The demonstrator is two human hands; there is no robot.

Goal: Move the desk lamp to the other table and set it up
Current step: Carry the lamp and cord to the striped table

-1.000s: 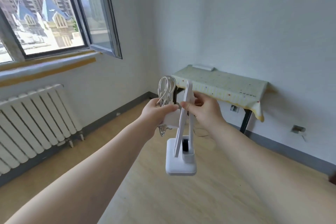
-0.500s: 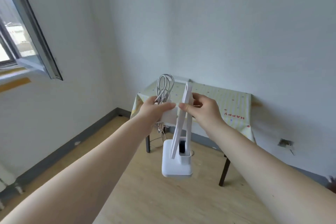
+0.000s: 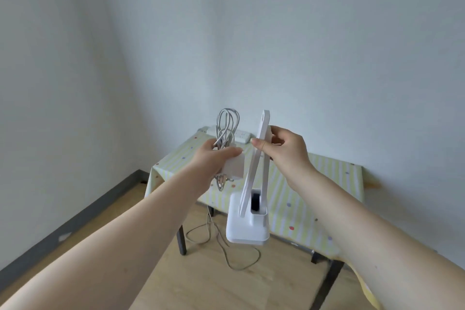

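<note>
A white folded desk lamp (image 3: 247, 224) hangs in the air in front of me, its square base lowest. My right hand (image 3: 284, 151) grips the upper part of its folded arms. My left hand (image 3: 214, 158) holds the lamp's white power adapter (image 3: 234, 167) together with a looped bundle of grey cable (image 3: 226, 126) that sticks up above my fingers. Behind the lamp stands the table (image 3: 327, 184), covered by a yellow striped cloth with coloured dots.
A white power strip (image 3: 241, 134) lies at the table's far left corner, against the wall. Its cable (image 3: 226, 246) trails in loops on the wooden floor under the table. Black table legs (image 3: 181, 239) stand at the front. Bare walls meet at the corner on the left.
The view has swung away from the window and radiator, which have left the frame. The table is now closer and directly ahead. Both hands keep the same hold on lamp and adapter.
</note>
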